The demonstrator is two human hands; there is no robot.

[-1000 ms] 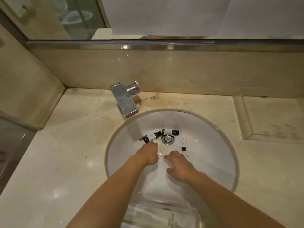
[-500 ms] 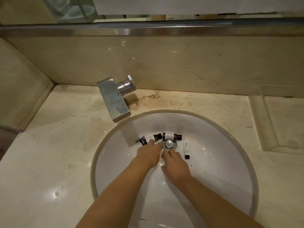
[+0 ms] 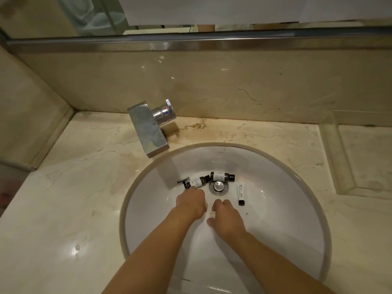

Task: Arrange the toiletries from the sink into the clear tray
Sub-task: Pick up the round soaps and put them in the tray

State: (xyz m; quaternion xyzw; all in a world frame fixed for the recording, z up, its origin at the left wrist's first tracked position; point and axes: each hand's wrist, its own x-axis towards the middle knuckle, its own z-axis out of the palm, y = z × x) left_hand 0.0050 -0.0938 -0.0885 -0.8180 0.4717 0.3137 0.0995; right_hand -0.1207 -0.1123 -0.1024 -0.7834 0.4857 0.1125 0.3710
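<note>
Two bare forearms reach into a white sink (image 3: pixel 275 219). Just short of the drain (image 3: pixel 219 186), the right hand (image 3: pixel 228 217) curls around something small and white; the left hand (image 3: pixel 191 201) fingertips touch a dark bottle (image 3: pixel 197 182). Another bottle (image 3: pixel 221 176) lies beyond the drain, a white tube (image 3: pixel 241 193) right of it; labels unreadable. The clear tray (image 3: pixel 331 149) sits far right on marble.

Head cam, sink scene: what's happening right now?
A person has both hands down in the sink basin. The left hand touches a small dark bottle; the right hand is curled around something small and white. A second bottle and a white tube lie by the drain. The clear tray is empty.
</note>
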